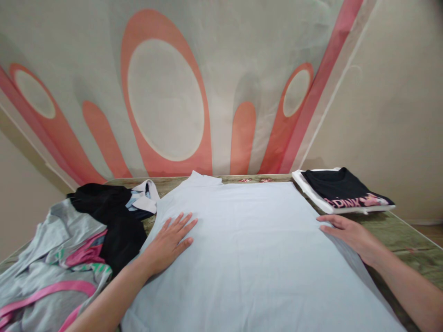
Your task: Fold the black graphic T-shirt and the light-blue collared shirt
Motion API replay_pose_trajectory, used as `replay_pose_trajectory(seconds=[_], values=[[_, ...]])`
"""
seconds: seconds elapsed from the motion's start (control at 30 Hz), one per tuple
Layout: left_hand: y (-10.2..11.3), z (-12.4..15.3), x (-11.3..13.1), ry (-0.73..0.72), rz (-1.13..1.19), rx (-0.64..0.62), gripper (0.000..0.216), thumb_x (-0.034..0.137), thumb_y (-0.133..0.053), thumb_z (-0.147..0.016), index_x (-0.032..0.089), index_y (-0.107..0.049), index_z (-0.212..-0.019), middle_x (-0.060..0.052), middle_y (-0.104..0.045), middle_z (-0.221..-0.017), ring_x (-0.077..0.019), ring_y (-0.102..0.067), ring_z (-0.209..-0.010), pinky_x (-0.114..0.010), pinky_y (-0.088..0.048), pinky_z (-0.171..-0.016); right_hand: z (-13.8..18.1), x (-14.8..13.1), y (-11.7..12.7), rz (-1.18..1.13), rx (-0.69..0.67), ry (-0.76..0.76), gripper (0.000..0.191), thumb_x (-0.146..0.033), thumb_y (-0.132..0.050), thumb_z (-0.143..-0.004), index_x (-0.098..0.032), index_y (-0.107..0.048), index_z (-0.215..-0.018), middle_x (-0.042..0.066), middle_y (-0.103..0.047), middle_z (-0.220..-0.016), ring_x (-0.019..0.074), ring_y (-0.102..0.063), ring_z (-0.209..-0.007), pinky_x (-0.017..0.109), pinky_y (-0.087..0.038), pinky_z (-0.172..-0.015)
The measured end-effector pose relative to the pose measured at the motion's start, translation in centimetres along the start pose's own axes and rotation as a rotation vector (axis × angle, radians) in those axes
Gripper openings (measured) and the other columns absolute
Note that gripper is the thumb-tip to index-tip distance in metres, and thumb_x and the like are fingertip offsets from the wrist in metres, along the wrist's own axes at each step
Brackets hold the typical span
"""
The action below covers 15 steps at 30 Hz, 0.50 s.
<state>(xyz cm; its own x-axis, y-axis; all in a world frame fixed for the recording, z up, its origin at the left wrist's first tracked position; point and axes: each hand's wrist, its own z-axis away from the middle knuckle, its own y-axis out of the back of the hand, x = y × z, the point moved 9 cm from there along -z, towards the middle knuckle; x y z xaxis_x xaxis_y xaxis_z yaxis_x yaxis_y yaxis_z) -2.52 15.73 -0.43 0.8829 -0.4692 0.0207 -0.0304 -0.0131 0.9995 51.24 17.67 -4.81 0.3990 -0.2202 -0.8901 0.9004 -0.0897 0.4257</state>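
A light blue shirt [242, 249] lies spread out in front of me, with a flap of its cloth sticking up at the far left corner. My left hand [169, 244] rests flat on the shirt's left side, fingers spread. At the right edge of the shirt, my right hand [349, 233] has its thumb and fingers closed on the cloth. Just below that hand, a shaded fold of the shirt hangs along the side. The shirt's near end runs out of view.
On the left lies a loose heap of clothes: a grey garment [44, 272] with pink trim, a black garment [121, 235] and a white collar [147, 196]. At the back right, a folded black T-shirt [346, 186] tops white cloth. The wood-patterned table [411, 249] meets a patterned wall.
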Motion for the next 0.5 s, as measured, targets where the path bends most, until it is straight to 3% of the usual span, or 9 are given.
replay_pose_trajectory(seconds=[0.23,0.3,0.4,0.5], values=[[0.2,0.0,-0.1,0.031,-0.006,-0.018,0.055,0.052,-0.028,-0.099,0.038,-0.015,-0.15,0.003,-0.016,-0.159,-0.0256,-0.015,-0.146,-0.051,-0.015,-0.117,-0.1,0.5,-0.3,0.037,-0.048,0.003,0.055,-0.052,-0.069,-0.069,-0.019,-0.062,-0.113,0.009,-0.07,-0.102,0.0251,-0.067,-0.09,0.029,-0.053,-0.071],[0.4,0.1,0.0,0.034,0.002,-0.021,0.055,0.052,-0.028,-0.099,0.038,-0.015,-0.15,0.003,-0.017,-0.159,-0.0259,-0.014,-0.146,-0.051,-0.014,-0.116,-0.1,-0.1,0.5,0.191,0.026,0.066,0.051,-0.052,-0.065,-0.072,-0.019,-0.063,-0.11,0.007,-0.07,-0.096,0.0251,-0.067,-0.086,0.03,-0.053,-0.07],[0.4,0.1,0.1,0.024,0.017,-0.021,0.055,0.052,-0.028,-0.099,0.038,-0.015,-0.15,0.003,-0.016,-0.159,-0.0262,-0.014,-0.146,-0.051,-0.013,-0.117,1.0,-2.7,1.9,0.608,0.247,0.226,0.042,-0.049,-0.054,-0.078,-0.023,-0.062,-0.109,0.006,-0.068,-0.097,0.0253,-0.065,-0.08,0.035,-0.05,-0.066],[0.3,0.2,0.0,0.018,0.018,-0.024,0.055,0.052,-0.027,-0.099,0.038,-0.014,-0.151,0.002,-0.016,-0.159,-0.0259,-0.014,-0.146,-0.051,-0.012,-0.117,2.7,-5.8,0.7,0.785,0.329,0.412,0.036,-0.046,-0.042,-0.088,-0.026,-0.061,-0.111,0.006,-0.065,-0.111,0.0256,-0.065,-0.087,0.037,-0.051,-0.069]])
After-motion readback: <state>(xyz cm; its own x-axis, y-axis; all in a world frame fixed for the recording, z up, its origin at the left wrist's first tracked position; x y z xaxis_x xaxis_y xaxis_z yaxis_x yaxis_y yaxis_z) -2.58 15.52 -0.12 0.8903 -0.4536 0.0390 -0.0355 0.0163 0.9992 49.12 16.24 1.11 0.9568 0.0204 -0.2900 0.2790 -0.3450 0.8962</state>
